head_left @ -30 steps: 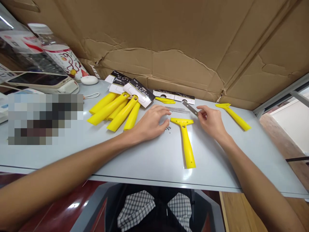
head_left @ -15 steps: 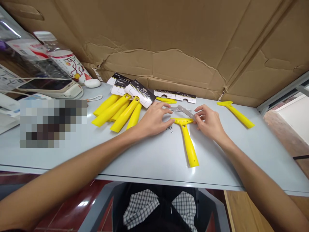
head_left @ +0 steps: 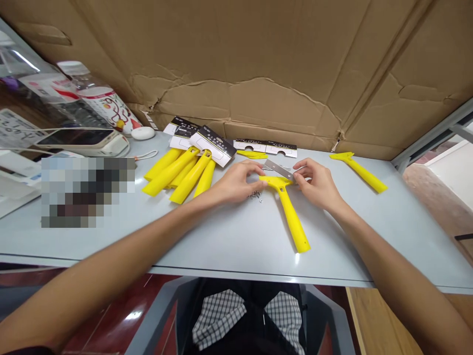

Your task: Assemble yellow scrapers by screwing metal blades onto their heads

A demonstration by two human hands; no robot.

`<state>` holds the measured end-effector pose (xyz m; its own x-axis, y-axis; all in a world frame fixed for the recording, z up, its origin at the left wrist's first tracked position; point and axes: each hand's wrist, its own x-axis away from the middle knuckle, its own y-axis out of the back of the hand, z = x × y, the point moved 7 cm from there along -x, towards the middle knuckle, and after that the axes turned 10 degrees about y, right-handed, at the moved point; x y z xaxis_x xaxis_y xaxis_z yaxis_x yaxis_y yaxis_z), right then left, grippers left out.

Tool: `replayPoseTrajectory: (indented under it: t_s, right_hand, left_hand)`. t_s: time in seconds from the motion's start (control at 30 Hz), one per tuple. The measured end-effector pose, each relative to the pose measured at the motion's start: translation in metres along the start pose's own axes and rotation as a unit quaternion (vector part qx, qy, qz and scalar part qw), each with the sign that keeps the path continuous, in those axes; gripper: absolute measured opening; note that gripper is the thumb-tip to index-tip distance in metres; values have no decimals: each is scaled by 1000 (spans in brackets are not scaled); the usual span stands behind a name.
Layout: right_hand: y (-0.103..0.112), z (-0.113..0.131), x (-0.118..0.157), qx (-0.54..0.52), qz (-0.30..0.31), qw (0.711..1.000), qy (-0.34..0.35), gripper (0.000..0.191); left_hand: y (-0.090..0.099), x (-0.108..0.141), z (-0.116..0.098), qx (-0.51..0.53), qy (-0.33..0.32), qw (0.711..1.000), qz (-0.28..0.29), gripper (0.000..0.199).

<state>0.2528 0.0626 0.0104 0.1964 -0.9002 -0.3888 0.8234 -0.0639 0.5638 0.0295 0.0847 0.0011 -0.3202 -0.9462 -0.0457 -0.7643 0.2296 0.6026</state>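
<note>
My left hand [head_left: 241, 181] pinches the left end of a yellow scraper handle [head_left: 291, 217] between thumb and fingers. The T-shaped handle lies on the table with its grip pointing toward me. In my right hand [head_left: 318, 184], thumb and fingers grip one end of a flat metal blade [head_left: 278, 169] with small holes. The blade slants just above the handle's wide head; whether the two touch, I cannot tell. Beside my left thumb lies a small heap of screws and nuts [head_left: 255, 195]. A thin metal tool behind the blade is partly hidden.
Several yellow handles [head_left: 185, 177] with black-and-white header cards [head_left: 214, 144] are piled at the left. More cards [head_left: 266, 147] lie against the cardboard wall [head_left: 258, 103]. Another yellow scraper handle [head_left: 364, 172] lies at the right. A phone [head_left: 79, 138] and bottles [head_left: 107, 106] stand far left.
The fingers of my left hand have closed in on the scraper head. The handle has turned slightly, its grip end swinging right. The blade has shifted a little left with my right hand.
</note>
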Motion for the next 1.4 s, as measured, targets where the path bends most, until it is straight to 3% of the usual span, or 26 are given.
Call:
replayPoseTrajectory:
  t_s: [0.07,0.2,0.27,0.43,1.2,1.4]
  right_hand:
    - [1,3,0,-23,-5,1000,1,12]
    - [1,6,-1,-64,-12,998,-10,12]
    - [2,6,-1,-69,-13,997,-14,13]
    - [5,7,-3,-79,-15,997,-10,16]
    - [6,10,-2,-72,-11,997,-9,17]
    - [5,11,-1,-82,-7,997,-15,26]
  left_hand:
    - [-2,1,0,157,48,986,38,25]
    - [-14,6,-2,398,115,905,96,20]
    - [-18,9,0,444,137,881,91,17]
    - [-24,14,8,483,182,854,62,23]
    - [-25,22,5,496,181,849,23,29]
    - [-27,22,7,496,178,849,22,28]
